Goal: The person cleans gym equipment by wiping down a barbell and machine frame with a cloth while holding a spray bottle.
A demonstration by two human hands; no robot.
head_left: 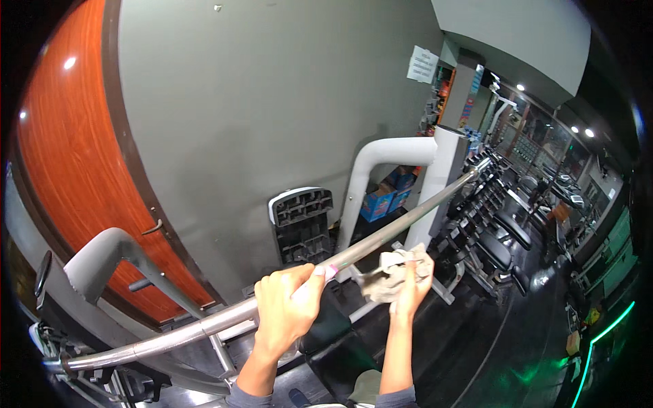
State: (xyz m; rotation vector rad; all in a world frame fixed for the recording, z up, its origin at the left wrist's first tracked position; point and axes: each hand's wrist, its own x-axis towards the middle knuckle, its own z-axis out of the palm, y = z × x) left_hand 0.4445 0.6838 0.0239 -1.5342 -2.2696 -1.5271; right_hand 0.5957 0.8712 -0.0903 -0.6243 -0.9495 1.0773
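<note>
A long metal barbell [375, 239] slants across the view, resting between the uprights of a weight bench. My left hand [288, 306] is closed around the bar near its middle, and a small pink thing shows on the bar beside the thumb. To the right, just below the bar, my right hand [416, 288] grips a crumpled, light, stained cloth [393, 278], slightly blurred. Under my hands lies the black padded bench [336, 352], partly hidden by my left hand and arm.
The white frame upright [436, 188] stands right of the bar, a curved grey tube [122, 255] at left. Behind are a grey wall, a wooden door [66, 168] and blue boxes [378, 201]. Dumbbell racks [482, 199] and benches [495, 252] stand at right.
</note>
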